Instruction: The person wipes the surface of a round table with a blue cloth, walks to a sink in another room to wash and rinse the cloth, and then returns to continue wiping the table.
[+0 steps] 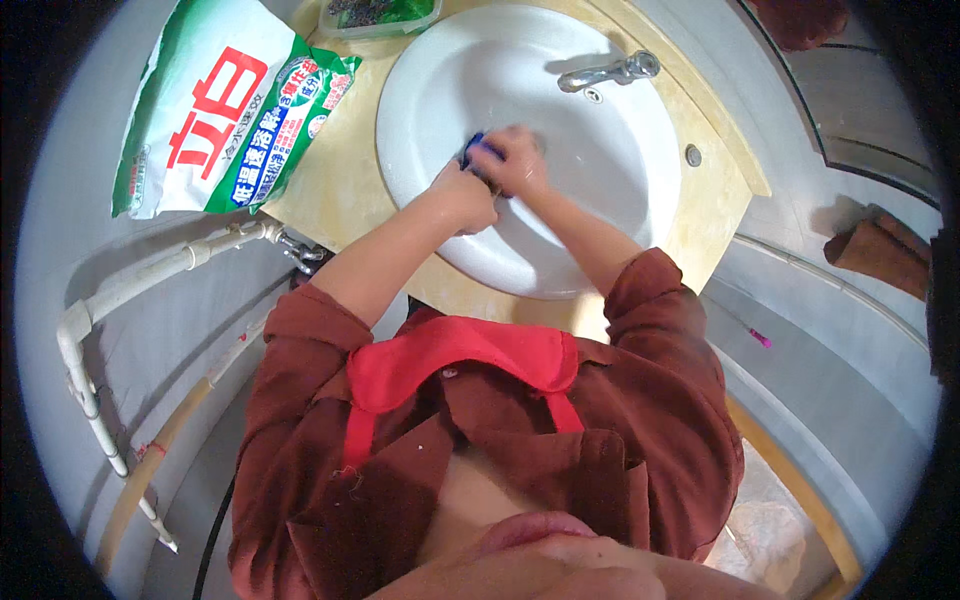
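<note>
Both hands are together over the white oval washbasin [420, 127], at its near left side. Between them is a small dark blue item [474, 144], apparently wet cloth; the fingers cover most of it. My left hand [466, 196] is clenched around its lower part. Blurred by motion, my right hand [517, 160] grips it from above and to the right. The skin of both hands looks wet. A chrome faucet [611, 73] reaches over the basin's far right side, and no running water shows beneath it.
A large green and white laundry detergent bag [225, 112] rests at the counter's left. Behind it is a clear plastic tub [379, 16] with dark and green contents. The yellow countertop [337, 180] surrounds the basin. White pipes [142, 281] run along the left wall; brown cloth [881, 247] hangs at right.
</note>
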